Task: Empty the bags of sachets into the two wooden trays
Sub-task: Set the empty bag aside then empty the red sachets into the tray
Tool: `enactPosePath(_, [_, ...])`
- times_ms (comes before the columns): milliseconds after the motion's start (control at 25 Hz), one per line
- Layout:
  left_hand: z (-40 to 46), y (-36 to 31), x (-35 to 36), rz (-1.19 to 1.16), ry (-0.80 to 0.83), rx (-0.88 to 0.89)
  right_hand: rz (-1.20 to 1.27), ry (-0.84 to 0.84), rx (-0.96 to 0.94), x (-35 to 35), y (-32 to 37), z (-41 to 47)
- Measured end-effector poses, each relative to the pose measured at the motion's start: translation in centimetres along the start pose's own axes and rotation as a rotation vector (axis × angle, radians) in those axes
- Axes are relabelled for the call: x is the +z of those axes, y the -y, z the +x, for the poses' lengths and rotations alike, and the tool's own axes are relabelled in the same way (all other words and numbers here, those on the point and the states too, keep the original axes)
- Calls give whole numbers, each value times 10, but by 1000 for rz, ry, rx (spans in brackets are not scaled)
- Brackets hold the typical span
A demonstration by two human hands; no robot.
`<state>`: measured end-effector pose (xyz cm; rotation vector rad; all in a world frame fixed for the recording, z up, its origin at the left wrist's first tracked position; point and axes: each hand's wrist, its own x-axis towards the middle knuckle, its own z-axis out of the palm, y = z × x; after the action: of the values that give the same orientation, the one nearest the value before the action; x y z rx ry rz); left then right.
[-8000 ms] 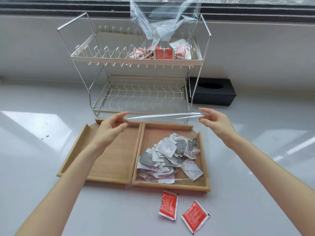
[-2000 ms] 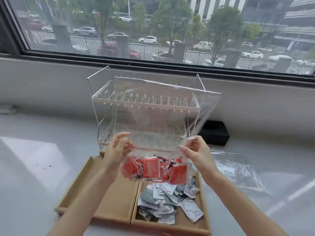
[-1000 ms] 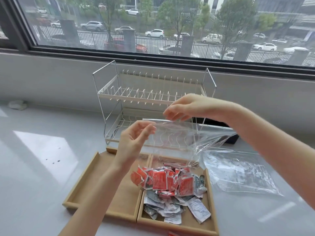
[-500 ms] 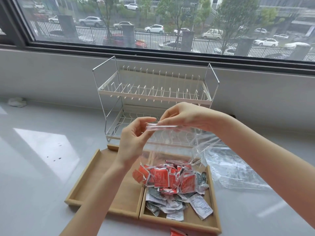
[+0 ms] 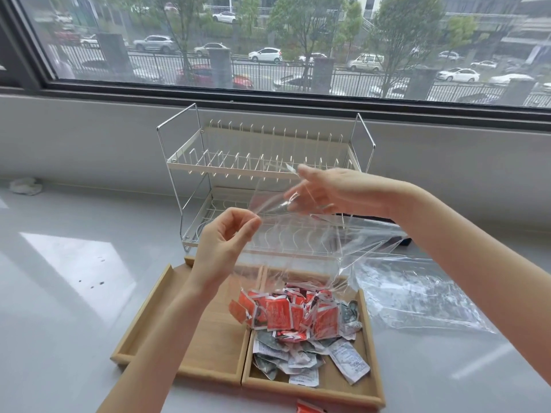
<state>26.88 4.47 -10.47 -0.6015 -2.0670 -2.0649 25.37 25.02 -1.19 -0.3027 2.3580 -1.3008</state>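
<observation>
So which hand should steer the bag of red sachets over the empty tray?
Probably left. The left hand pinches the bag mouth on the side of the empty tray; the right hand holds it further off, across the grey sachets' tray.

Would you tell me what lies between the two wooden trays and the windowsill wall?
The head view shows a two-tier wire dish rack standing on the counter behind the wooden trays.

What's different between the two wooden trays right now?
The right tray holds a heap of grey-and-white sachets; the left tray shows bare wood and no sachets. The held bag of red sachets hangs mostly above the right tray, only its edge above the left. Both are shallow, light wood, set side by side.
</observation>
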Motion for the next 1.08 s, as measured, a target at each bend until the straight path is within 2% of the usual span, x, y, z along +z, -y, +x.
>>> enactPosePath(80, [1, 2, -2, 6, -31, -4, 23, 95, 66, -4, -8, -7])
enactPosePath(200, [5, 3, -5, -20, -8, -25, -101, 111, -27, -7, -10, -15])
enactPosePath(360, [8, 4, -7, -40, 41, -40, -174, -128, -174, -17, 3, -21])
enactPosePath(440, [9, 4, -7, -23, 62, -15, -181, -193, -224, -23, 8, -23])
enactPosePath(520, [9, 5, -7, -34, 57, -2, -180, -180, -181, -26, 6, -24])
enactPosePath(640, [9, 7, -10, -35, 20, 12, -261, -68, 1, -31, -12, -29])
enactPosePath(720, [10, 9, -11, -28, 4, 10, -312, -33, 19, -34, -24, -36])
enactPosePath(840, [12, 10, -12, -11, -26, 2, -179, -143, -84, -42, -25, -45])
enactPosePath(960, [14, 10, -12, 5, -14, 8, -192, -256, -214, -48, -18, -48])
enactPosePath(1080, [14, 11, -15, -18, -15, -9, -166, -319, -206, -46, -23, -45])
